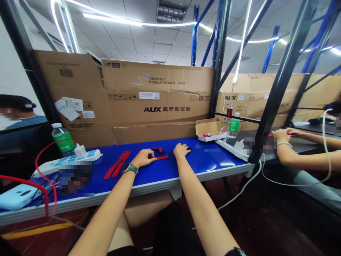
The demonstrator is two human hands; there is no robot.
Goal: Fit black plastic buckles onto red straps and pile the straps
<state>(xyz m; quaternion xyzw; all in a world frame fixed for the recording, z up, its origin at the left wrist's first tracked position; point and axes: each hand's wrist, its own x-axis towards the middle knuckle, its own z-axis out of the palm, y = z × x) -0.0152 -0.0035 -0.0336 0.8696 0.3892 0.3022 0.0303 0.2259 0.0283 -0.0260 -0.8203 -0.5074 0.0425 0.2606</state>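
My left hand (144, 158), with a green-banded watch on its wrist, is closed in a pinch at the near end of a short red strap (163, 157) on the blue table. Just beyond it lies a small bundle of red and black pieces (158, 150). To its left, two longer red straps (117, 165) lie side by side. My right hand (181, 150) rests on the table with fingers curled down over a small black piece (189, 149); only part of that piece shows past the fingers.
Left stand a green-labelled bottle (64, 140), a power strip (92, 156) and a light-blue case (16, 195). An opened small box (213, 137) sits at the back right. Cardboard (160, 96) walls the rear. A rack post (274, 81) separates a co-worker's hands (283, 137).
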